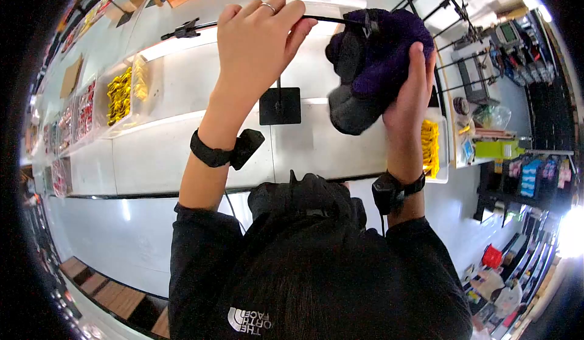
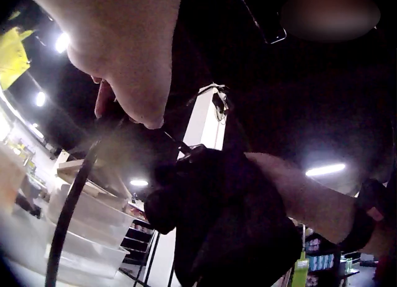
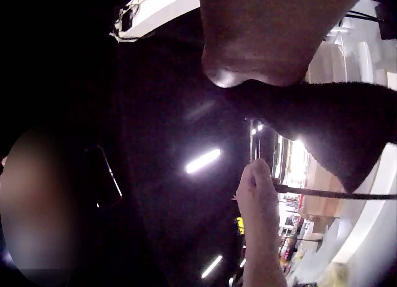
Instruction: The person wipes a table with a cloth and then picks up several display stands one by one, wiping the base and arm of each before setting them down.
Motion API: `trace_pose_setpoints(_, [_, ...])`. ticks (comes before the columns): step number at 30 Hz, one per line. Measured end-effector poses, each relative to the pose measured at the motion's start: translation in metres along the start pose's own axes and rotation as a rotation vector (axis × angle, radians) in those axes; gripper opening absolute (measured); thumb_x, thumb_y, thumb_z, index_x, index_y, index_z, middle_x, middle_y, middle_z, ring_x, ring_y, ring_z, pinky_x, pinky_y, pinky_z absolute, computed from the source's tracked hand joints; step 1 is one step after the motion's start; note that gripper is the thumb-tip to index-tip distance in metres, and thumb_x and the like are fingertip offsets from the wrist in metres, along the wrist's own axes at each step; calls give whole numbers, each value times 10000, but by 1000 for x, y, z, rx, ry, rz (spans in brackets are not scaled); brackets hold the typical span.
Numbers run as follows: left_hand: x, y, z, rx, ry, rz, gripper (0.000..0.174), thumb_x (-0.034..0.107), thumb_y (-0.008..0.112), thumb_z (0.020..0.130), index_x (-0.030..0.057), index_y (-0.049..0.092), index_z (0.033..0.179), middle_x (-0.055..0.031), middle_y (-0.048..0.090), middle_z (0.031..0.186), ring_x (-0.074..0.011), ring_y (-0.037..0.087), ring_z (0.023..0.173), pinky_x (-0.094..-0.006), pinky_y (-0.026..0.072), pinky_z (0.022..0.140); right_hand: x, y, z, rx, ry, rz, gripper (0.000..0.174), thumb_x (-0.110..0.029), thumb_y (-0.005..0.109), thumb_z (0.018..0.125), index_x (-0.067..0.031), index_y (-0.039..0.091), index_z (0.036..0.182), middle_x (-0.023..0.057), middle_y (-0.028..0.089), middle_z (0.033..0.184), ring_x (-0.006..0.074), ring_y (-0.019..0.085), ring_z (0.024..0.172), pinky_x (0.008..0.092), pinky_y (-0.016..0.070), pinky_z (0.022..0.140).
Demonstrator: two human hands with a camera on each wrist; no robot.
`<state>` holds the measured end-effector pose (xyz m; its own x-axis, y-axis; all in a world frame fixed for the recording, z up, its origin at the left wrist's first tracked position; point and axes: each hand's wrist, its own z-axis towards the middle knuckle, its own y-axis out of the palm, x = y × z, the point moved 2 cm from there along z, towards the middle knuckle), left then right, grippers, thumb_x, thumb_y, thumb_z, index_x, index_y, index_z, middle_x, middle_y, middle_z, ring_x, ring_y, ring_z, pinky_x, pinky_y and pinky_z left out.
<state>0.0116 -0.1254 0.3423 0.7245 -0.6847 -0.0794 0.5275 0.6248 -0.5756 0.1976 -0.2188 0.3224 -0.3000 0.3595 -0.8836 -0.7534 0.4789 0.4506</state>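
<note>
In the head view my left hand (image 1: 258,39) grips a thin black rod (image 1: 328,19), its fingers curled over the top. A black clip (image 1: 184,30) sits on the rod's left end. At the other end, a clip (image 1: 368,24) meets a fuzzy purple-and-black plush item (image 1: 386,60). My right hand (image 1: 413,87) holds this item from the right, thumb along its near side and the other fingers mostly hidden behind. Below the rod, a square black stand base (image 1: 280,106) rests on the white table (image 1: 182,151). The right wrist view shows my left hand (image 3: 257,191) beyond the plush.
To the left stands a clear bin of yellow packets (image 1: 120,97), beside bins of red-and-white pieces (image 1: 85,112). Another bin with yellow pieces (image 1: 431,148) is by my right forearm. Black rods and a green box (image 1: 496,149) lie farther right.
</note>
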Motion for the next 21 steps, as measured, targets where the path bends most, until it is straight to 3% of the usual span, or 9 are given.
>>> trace_pose_setpoints(3, [-2, -6, 9, -32, -2, 36, 238, 363, 575, 829, 143, 583, 736, -11, 562, 610, -204, 586, 545, -308, 406, 495, 22, -20, 2, 183, 144, 207, 334, -281, 493, 915, -127, 436, 1205, 72, 555, 1090, 225, 573, 969, 383, 525, 768])
trace_pose_setpoints(5, [-9, -10, 16, -236, -24, -23, 258, 364, 548, 847, 127, 592, 753, -47, 573, 603, -257, 575, 541, -334, 444, 517, 35, -31, 0, 214, 177, 210, 344, -325, 502, 899, -105, 499, 1163, 80, 562, 1137, 230, 554, 1036, 391, 448, 904])
trace_pose_setpoints(9, [-10, -15, 34, -534, -45, -292, 266, 305, 518, 871, 64, 579, 776, -118, 553, 601, -316, 560, 609, -388, 445, 583, 57, -17, -10, 235, 183, 216, 336, -278, 529, 889, -86, 495, 1164, 84, 567, 1127, 223, 567, 1009, 376, 462, 880])
trace_pose_setpoints(10, [-8, -15, 37, -599, -91, -327, 256, 275, 513, 871, 42, 573, 782, -140, 551, 651, -335, 554, 647, -402, 439, 607, 59, -5, -12, 290, 168, 200, 336, -245, 532, 890, -67, 479, 1169, 86, 575, 1098, 209, 582, 969, 355, 479, 843])
trace_pose_setpoints(13, [-4, -9, 37, -524, -84, -349, 243, 282, 505, 881, 50, 560, 835, -151, 560, 721, -319, 566, 690, -382, 433, 619, 78, 40, -8, 28, 123, 255, 291, -260, 464, 913, -62, 489, 1125, 60, 592, 949, 158, 593, 810, 301, 493, 737])
trace_pose_setpoints(14, [-1, -7, 36, -495, -80, -349, 232, 271, 520, 871, 46, 558, 827, -153, 558, 726, -324, 566, 696, -379, 435, 618, 99, 54, -3, -76, 158, 300, 279, -340, 436, 926, -79, 495, 1004, 23, 557, 805, 100, 535, 628, 234, 448, 543])
trace_pose_setpoints(15, [3, -5, 35, -463, -78, -348, 222, 259, 535, 861, 42, 555, 818, -156, 556, 731, -329, 566, 702, -376, 437, 617, 96, 77, -12, -91, 284, 479, 293, -338, 398, 942, -64, 497, 976, 21, 543, 785, 111, 488, 581, 244, 427, 531])
trace_pose_setpoints(17, [9, -6, 33, -436, -148, -292, 201, 241, 547, 845, 45, 560, 807, -152, 556, 733, -340, 565, 699, -386, 442, 605, 124, 96, -11, -104, -227, 138, 330, -288, 347, 970, -27, 520, 867, 61, 540, 690, 144, 422, 542, 298, 401, 543])
trace_pose_setpoints(21, [-2, -17, 23, -401, -174, -281, 205, 245, 544, 843, 44, 550, 802, -146, 549, 729, -344, 566, 683, -391, 442, 587, 140, 104, -18, -124, -282, -135, 421, -329, 340, 966, -2, 522, 772, 159, 463, 577, 138, 434, 550, 326, 391, 529])
